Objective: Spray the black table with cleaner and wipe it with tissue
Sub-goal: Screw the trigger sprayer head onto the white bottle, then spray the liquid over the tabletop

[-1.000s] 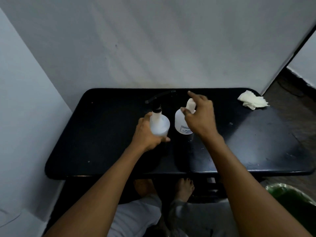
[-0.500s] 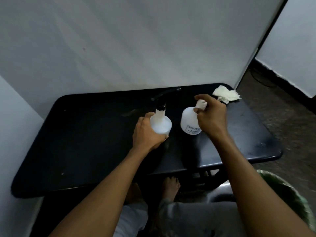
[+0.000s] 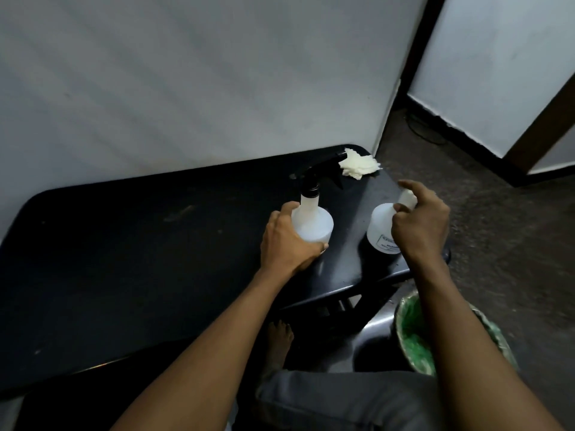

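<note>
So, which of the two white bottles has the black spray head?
The bottle that the left hand holds; the labelled bottle under the right hand shows a white neck only.

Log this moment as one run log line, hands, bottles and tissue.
left hand: grips spray bottle | right hand: holds second bottle neck | tissue: untouched, far table corner
</note>
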Available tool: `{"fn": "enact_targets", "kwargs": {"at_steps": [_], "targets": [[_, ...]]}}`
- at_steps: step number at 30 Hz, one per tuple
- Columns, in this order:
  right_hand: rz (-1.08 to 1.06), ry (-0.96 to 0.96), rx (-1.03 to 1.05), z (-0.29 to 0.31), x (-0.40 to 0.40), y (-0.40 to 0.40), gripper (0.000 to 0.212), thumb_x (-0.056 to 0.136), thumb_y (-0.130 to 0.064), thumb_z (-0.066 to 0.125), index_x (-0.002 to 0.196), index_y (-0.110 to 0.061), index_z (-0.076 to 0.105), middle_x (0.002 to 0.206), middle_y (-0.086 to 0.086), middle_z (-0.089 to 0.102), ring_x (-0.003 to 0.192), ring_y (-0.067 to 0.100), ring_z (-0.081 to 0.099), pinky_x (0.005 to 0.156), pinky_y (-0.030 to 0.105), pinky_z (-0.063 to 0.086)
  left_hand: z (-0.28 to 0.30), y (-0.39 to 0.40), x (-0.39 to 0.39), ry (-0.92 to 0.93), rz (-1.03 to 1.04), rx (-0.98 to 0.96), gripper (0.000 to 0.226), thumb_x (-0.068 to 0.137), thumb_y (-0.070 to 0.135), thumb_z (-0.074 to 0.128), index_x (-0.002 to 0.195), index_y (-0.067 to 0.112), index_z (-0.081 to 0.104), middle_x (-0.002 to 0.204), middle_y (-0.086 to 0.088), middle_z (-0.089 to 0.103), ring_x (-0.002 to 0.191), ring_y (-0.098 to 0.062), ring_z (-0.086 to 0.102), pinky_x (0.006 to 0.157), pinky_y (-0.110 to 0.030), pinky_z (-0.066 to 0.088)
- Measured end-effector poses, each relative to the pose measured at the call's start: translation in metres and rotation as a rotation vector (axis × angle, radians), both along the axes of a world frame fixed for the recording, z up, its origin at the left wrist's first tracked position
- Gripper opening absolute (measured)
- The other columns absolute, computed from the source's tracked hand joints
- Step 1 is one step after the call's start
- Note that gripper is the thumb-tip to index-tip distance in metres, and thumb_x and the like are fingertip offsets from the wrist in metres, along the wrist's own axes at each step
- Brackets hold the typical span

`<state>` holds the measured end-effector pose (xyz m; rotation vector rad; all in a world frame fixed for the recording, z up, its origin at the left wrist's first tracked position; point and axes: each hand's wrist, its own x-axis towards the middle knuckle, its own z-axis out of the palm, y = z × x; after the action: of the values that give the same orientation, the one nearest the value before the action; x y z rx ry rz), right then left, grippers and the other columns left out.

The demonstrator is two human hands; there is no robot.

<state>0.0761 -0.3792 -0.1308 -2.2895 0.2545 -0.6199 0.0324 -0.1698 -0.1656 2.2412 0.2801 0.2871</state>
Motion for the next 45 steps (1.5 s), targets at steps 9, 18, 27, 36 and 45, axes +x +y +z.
{"fn": "enact_targets", "kwargs": {"at_steps": [9,18,27,36,45], "targets": [[0.063,0.026,-0.002,0.002,-0.006,-0.010,0.068,0.088,-0.004,0.070,0.150,-0.026,0.053,0.141,0.016,0.058,0.128,0.034,0.051,0.099,0.035,0.044,-0.004,-0.019,0.000,0.001,-0.075,0.024,0.092,0.050,0.044,0.088,0.131,0.029,0.048,0.121,-0.002,0.055,0.113,-0.024,0.054,0.084,-0.026,0.038],[0.419,-0.010,0.126,0.028,-0.041,0.063,0.079,0.077,-0.026,0.074,0.150,-0.011,0.047,0.142,0.013,0.053,0.131,0.030,0.050,0.110,0.042,0.044,0.004,-0.019,-0.007,-0.030,-0.212,0.012,0.089,0.052,0.062,0.077,0.128,0.034,0.041,0.116,0.006,0.048,0.100,-0.012,0.049,0.079,-0.030,0.044],[0.260,-0.036,0.336,0.011,-0.046,0.128,0.067,0.074,-0.027,0.088,0.122,-0.015,0.043,0.119,0.001,0.045,0.098,0.008,0.049,0.082,0.020,0.048,-0.007,-0.005,-0.042,0.032,-0.190,0.114,0.090,0.053,0.068,0.064,0.129,0.034,0.032,0.108,0.010,0.037,0.082,-0.004,0.046,0.060,-0.011,0.028],[0.651,0.270,0.777,0.016,-0.045,0.141,0.035,0.082,0.009,0.066,0.106,-0.015,0.059,0.115,0.023,0.066,0.098,0.037,0.071,0.061,0.033,0.058,0.001,0.049,-0.060,0.284,-0.400,-0.215,0.111,0.044,0.054,0.089,0.138,0.046,0.029,0.112,0.026,0.040,0.101,0.003,0.047,0.077,-0.019,0.040],[0.691,0.167,0.698,0.018,-0.055,0.169,0.020,0.099,-0.003,0.061,0.112,-0.015,0.070,0.108,0.003,0.073,0.102,0.011,0.071,0.084,0.031,0.060,-0.001,0.060,-0.082,0.196,-0.251,-0.127,0.104,0.033,0.061,0.090,0.119,0.046,0.033,0.114,0.024,0.042,0.100,0.003,0.047,0.073,-0.016,0.041]]}}
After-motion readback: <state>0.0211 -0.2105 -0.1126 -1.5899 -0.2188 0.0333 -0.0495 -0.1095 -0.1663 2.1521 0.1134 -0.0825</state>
